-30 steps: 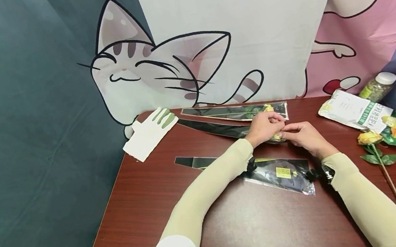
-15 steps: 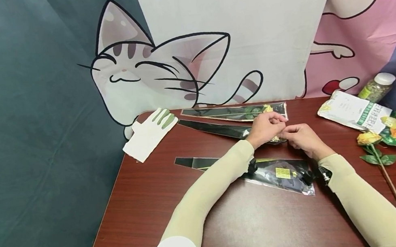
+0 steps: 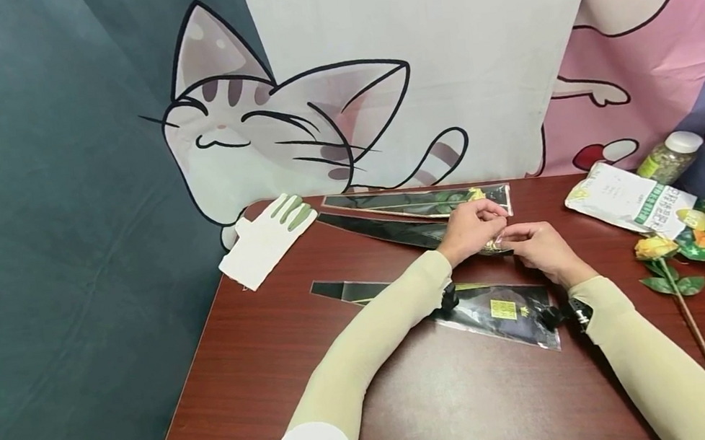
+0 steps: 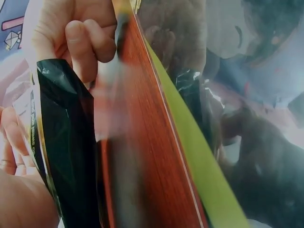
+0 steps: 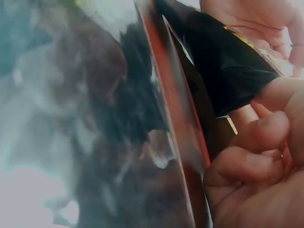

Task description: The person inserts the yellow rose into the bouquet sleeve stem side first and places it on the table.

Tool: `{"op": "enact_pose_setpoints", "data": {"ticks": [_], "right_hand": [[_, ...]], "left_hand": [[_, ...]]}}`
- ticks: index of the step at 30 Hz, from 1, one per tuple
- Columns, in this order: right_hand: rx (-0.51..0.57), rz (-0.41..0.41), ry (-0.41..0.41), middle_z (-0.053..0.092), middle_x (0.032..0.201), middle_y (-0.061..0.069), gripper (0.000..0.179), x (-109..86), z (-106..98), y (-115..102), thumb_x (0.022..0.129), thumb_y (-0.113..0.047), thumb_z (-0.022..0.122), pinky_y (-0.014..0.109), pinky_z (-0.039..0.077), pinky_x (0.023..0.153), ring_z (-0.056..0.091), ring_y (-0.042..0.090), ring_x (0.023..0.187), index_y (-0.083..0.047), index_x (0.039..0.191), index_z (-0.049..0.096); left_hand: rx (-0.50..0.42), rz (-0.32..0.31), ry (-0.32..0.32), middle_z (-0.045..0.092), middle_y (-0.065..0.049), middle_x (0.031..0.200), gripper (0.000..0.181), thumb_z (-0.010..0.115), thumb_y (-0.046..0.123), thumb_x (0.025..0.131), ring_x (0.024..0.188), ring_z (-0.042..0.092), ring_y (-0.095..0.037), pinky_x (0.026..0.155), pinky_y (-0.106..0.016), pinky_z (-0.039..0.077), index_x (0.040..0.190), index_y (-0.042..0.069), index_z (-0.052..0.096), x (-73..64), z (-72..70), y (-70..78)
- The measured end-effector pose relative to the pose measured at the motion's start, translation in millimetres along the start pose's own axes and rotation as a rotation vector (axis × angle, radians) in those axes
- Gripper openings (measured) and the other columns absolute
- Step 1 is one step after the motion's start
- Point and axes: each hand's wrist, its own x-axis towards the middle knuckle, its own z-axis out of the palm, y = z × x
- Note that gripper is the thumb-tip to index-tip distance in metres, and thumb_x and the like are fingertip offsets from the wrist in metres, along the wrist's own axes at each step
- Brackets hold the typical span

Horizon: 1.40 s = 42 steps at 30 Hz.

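In the head view both hands meet at the right end of the middle black flower sleeve (image 3: 387,233), a long tapering film bag. My left hand (image 3: 472,229) pinches the sleeve's mouth from the left. Facing it, my right hand (image 3: 541,248) pinches the mouth's other side with bent fingers. Between them shows a bit of yellow, partly covered by the fingers. The right wrist view has the black film (image 5: 228,66) spread between the two hands, right-hand fingers (image 5: 247,161) curled at its edge. In the left wrist view the black film (image 4: 69,137) hangs between both hands.
Behind lies another sleeve (image 3: 390,203) with a yellow rose inside. Nearer me lies a clear-and-black sleeve (image 3: 533,315) with a yellow label. A loose yellow rose (image 3: 656,247), a white packet (image 3: 624,196) and a capped jar (image 3: 672,158) are at right. White gloves (image 3: 267,244) lie at left.
The right hand has shifted very slightly left and down at the sleeve's mouth. The left hand stays almost where it was. The other things on the table have not moved.
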Motion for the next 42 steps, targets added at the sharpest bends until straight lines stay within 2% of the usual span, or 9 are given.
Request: {"op": "enact_pose_setpoints", "data": {"ticks": [7, 10, 16, 21, 24, 27, 33, 37, 42], "right_hand": [[-0.209, -0.037, -0.011, 0.058, 0.063, -0.012, 0.013, 9.0, -2, -6, 0.094, -0.008, 0.076, 0.023, 0.038, 0.042, 0.043, 0.004, 0.045, -0.020, 0.095, 0.081], [-0.247, -0.053, -0.035, 0.053, 0.059, -0.011, 0.014, 11.3, -3, -8, 0.095, -0.008, 0.075, 0.023, 0.037, 0.042, 0.042, 0.004, 0.045, -0.021, 0.095, 0.081], [-0.216, -0.035, -0.072, 0.048, 0.056, -0.013, 0.013, 10.6, -3, -5, 0.097, -0.013, 0.076, 0.023, 0.034, 0.041, 0.038, 0.004, 0.044, -0.026, 0.094, 0.079], [-0.204, -0.008, -0.111, 0.044, 0.054, -0.012, 0.008, 6.3, -2, 2, 0.099, -0.014, 0.074, 0.023, 0.034, 0.042, 0.038, 0.004, 0.044, -0.019, 0.094, 0.078], [-0.214, -0.004, -0.131, 0.040, 0.052, -0.012, 0.011, 3.7, -2, 5, 0.101, -0.015, 0.071, 0.023, 0.033, 0.042, 0.036, 0.004, 0.043, -0.013, 0.091, 0.075], [-0.213, -0.017, -0.142, 0.038, 0.052, -0.012, 0.014, 2.7, -2, 5, 0.103, -0.016, 0.068, 0.024, 0.031, 0.042, 0.035, 0.004, 0.044, -0.011, 0.091, 0.074], [-0.166, -0.021, -0.186, 0.038, 0.054, -0.012, 0.008, 2.6, -4, 4, 0.103, -0.017, 0.071, 0.027, 0.032, 0.041, 0.034, 0.004, 0.044, -0.012, 0.099, 0.076], [-0.164, -0.024, -0.197, 0.041, 0.056, -0.011, 0.007, 3.8, -5, 2, 0.103, -0.018, 0.071, 0.028, 0.032, 0.040, 0.035, 0.004, 0.044, -0.013, 0.101, 0.076], [-0.208, -0.044, -0.176, 0.054, 0.061, -0.007, 0.009, 7.9, -6, -2, 0.100, -0.023, 0.076, 0.029, 0.037, 0.041, 0.040, 0.007, 0.045, -0.016, 0.106, 0.076]], "left_hand": [[0.021, -0.002, 0.016, 0.074, 0.011, 0.084, 0.012, 0.072, 0.019, 0.097, 0.074, 0.066, -0.001, 0.064, -0.017, 0.053, 0.105, 0.015, 0.080, 1.9, 0.0, 1.6], [0.029, -0.003, 0.009, 0.073, 0.012, 0.083, 0.010, 0.072, 0.019, 0.097, 0.074, 0.066, -0.001, 0.064, -0.016, 0.053, 0.104, 0.018, 0.080, 1.7, -0.2, 1.8], [0.024, 0.010, 0.000, 0.073, 0.011, 0.082, 0.014, 0.072, 0.019, 0.096, 0.074, 0.065, 0.000, 0.064, -0.016, 0.052, 0.107, 0.014, 0.080, -0.9, 0.9, -2.2], [0.026, 0.004, 0.001, 0.073, 0.012, 0.081, 0.013, 0.073, 0.019, 0.096, 0.074, 0.065, 0.001, 0.064, -0.015, 0.052, 0.106, 0.014, 0.080, -7.6, 3.2, -7.9], [0.027, 0.000, -0.002, 0.073, 0.012, 0.081, 0.014, 0.073, 0.019, 0.096, 0.073, 0.064, 0.001, 0.065, -0.015, 0.053, 0.106, 0.014, 0.080, -10.8, 4.1, -10.3], [0.029, 0.005, 0.005, 0.072, 0.012, 0.080, 0.013, 0.073, 0.020, 0.096, 0.072, 0.064, 0.001, 0.064, -0.016, 0.052, 0.106, 0.014, 0.080, -11.4, 4.3, -11.4], [0.011, 0.018, -0.002, 0.072, 0.011, 0.080, 0.013, 0.073, 0.019, 0.096, 0.073, 0.064, 0.001, 0.064, -0.015, 0.053, 0.105, 0.013, 0.080, -9.9, 3.1, -12.2], [-0.006, 0.029, -0.006, 0.073, 0.010, 0.080, 0.013, 0.073, 0.018, 0.096, 0.071, 0.065, 0.000, 0.063, -0.016, 0.053, 0.105, 0.011, 0.079, -8.4, 2.2, -11.7], [0.016, 0.032, -0.004, 0.073, 0.012, 0.080, 0.012, 0.075, 0.020, 0.095, 0.071, 0.064, 0.001, 0.064, -0.015, 0.052, 0.105, 0.015, 0.079, -6.0, 2.1, -11.6]]}}
